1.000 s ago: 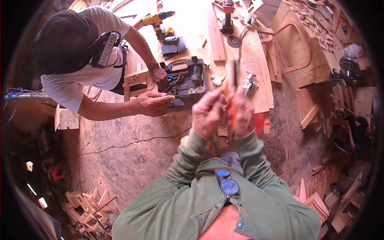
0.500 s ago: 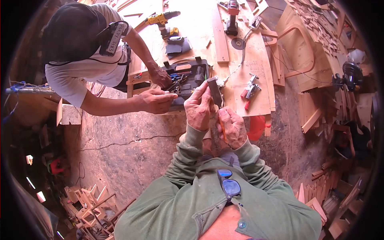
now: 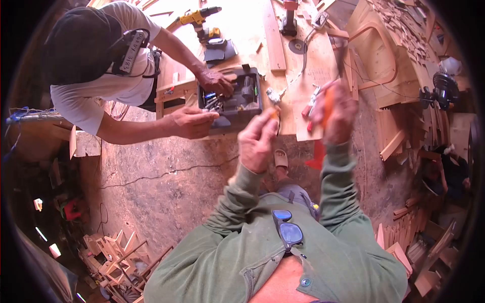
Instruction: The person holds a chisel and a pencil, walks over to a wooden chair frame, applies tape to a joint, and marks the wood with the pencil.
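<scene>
My left hand (image 3: 256,141) is closed in front of the table edge, thumb and fingers pinching a small orange piece (image 3: 274,113). What that piece belongs to is hidden by the fingers. Smeared by motion, my right hand (image 3: 337,113) is raised over the right side of the table. It grips an orange-handled tool (image 3: 328,105) whose long dark blade (image 3: 340,58) points away from me. Just beside the right hand lies a red-handled metal clamp (image 3: 309,108), partly covered by it. A white cable end (image 3: 274,95) rests on the table beyond my left hand.
At left a person in a cap reaches with both hands into a black tool case (image 3: 234,108). A yellow drill (image 3: 200,20), another cordless drill (image 3: 289,20), a wooden board (image 3: 274,40) and a dark disc (image 3: 297,46) lie on the table. A fan (image 3: 444,93) stands at right.
My right hand has swung up and right with the orange-handled tool, away from my left hand. My left hand has shifted slightly. The other person's far hand has moved over the case.
</scene>
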Available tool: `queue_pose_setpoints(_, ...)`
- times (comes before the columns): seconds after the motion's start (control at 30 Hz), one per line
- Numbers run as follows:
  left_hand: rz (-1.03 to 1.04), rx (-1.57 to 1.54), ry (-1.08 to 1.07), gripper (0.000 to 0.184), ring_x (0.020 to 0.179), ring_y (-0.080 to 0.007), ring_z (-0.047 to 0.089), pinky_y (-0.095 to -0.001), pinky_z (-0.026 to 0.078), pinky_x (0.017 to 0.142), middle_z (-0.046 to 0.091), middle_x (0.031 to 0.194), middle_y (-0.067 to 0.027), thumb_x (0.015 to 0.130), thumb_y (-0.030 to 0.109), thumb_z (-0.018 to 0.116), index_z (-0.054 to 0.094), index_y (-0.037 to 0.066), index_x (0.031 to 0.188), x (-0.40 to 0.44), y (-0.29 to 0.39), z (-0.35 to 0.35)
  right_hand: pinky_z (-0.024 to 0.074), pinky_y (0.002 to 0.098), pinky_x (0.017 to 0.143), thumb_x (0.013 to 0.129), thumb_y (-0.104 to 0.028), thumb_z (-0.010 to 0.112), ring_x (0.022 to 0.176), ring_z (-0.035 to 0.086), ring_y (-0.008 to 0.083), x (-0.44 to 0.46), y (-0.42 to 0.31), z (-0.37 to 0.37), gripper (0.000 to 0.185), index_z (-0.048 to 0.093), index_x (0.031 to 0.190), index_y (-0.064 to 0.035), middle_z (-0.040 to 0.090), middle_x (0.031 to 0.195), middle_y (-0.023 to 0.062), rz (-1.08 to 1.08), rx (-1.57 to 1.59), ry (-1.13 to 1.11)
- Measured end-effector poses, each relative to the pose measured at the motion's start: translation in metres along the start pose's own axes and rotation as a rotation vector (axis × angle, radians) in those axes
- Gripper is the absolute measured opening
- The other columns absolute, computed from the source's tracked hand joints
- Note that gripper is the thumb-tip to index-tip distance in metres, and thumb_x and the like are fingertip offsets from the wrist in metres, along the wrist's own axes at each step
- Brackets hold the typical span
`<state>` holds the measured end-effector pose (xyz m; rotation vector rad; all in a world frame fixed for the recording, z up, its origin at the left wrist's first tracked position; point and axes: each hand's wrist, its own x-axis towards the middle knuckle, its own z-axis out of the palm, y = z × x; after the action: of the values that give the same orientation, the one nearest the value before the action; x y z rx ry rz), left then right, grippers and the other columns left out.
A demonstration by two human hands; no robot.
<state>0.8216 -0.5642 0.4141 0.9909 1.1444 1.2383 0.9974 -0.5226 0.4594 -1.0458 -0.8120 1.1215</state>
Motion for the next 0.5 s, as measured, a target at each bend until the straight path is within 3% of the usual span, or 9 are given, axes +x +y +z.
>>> queue_pose_setpoints(0.07, -0.009, -0.083, -0.013, 0.037, 0.062, 0.0012, 0.046, -0.0162, 0.037, 0.052, 0.06, 0.083, 0.0058, 0.095, 0.013, 0.067, 0.061, 0.0, 0.129, 0.008, 0.047, -0.016, 0.0355, 0.0208, 0.042, 0.104, -0.036, 0.051, 0.047, 0.04, 0.0048, 0.015, -0.048, -0.001, 0.03, 0.056, 0.092, -0.0094, 0.043, 0.06, -0.0039, -0.228, -0.073, 0.136)
queue_pose_setpoints(0.1, 0.102, 0.058, -0.014, 0.036, 0.058, 0.0017, 0.045, -0.0156, 0.036, 0.05, 0.06, 0.081, 0.0066, 0.096, 0.012, 0.066, 0.06, 0.001, 0.13, 0.013, 0.065, -0.028, 0.0412, 0.0243, 0.044, 0.1, -0.018, 0.058, 0.048, 0.044, 0.0077, 0.031, -0.055, -0.027, 0.014, 0.062, 0.099, -0.0044, 0.049, 0.063, -0.0023, -0.346, 0.213, -0.074)
queue_pose_setpoints(0.2, 0.406, 0.37, -0.099, 0.036, 0.061, 0.0, 0.047, -0.0169, 0.038, 0.052, 0.061, 0.084, 0.0051, 0.095, 0.012, 0.066, 0.061, 0.001, 0.129, 0.035, 0.125, -0.063, 0.0422, 0.0246, 0.05, 0.096, -0.014, 0.06, 0.053, 0.047, 0.0115, 0.034, -0.151, -0.011, 0.009, 0.058, 0.091, -0.0059, 0.05, 0.07, -0.0006, -0.479, 0.055, 0.103)
queue_pose_setpoints(0.33, 0.706, 0.676, -0.456, 0.036, 0.065, -0.0022, 0.049, -0.0187, 0.039, 0.056, 0.062, 0.088, 0.003, 0.094, 0.013, 0.067, 0.062, 0.001, 0.127, 0.054, 0.203, -0.081, 0.0443, 0.0264, 0.051, 0.095, -0.013, 0.061, 0.054, 0.05, 0.0138, 0.035, -0.165, -0.012, 0.01, 0.059, 0.09, -0.0049, 0.052, 0.07, 0.0019, -0.504, 0.067, -0.002)
queue_pose_setpoints(0.5, 0.776, 0.816, -0.837, 0.035, 0.07, -0.005, 0.052, -0.021, 0.042, 0.06, 0.063, 0.092, 0.0005, 0.093, 0.013, 0.068, 0.063, 0.0, 0.125, 0.059, 0.244, -0.071, 0.0469, 0.0287, 0.051, 0.093, -0.013, 0.064, 0.055, 0.053, 0.0168, 0.029, -0.157, -0.008, 0.011, 0.06, 0.088, -0.0035, 0.055, 0.069, 0.005, -0.468, 0.1, -0.07)
